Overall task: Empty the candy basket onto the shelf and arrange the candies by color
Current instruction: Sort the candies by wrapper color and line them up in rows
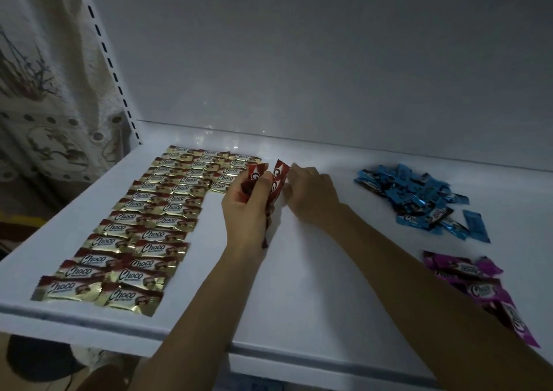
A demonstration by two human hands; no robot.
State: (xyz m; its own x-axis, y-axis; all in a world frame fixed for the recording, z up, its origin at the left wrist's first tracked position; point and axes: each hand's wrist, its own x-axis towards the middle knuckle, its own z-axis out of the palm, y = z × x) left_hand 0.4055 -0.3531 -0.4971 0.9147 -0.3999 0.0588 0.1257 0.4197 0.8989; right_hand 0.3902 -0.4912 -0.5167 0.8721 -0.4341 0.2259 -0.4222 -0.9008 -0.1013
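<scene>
Gold Choco candies (143, 226) lie in neat rows on the left of the white shelf (299, 271). My left hand (245, 208) grips a bunch of red candies (276, 181), their ends sticking up above my fingers and one end hanging below my palm. My right hand (311, 193) is just right of them, its fingers curled at the rightmost red candy; the contact is hidden. A loose heap of blue candies (416, 199) lies at the right rear. Purple candies (475, 283) are piled at the right front, partly behind my right forearm. No basket is in view.
The shelf's grey back wall rises behind. A slotted upright (110, 61) stands at the left rear corner, with a patterned curtain (45, 91) beyond it. The shelf's front edge (269, 351) runs across the bottom.
</scene>
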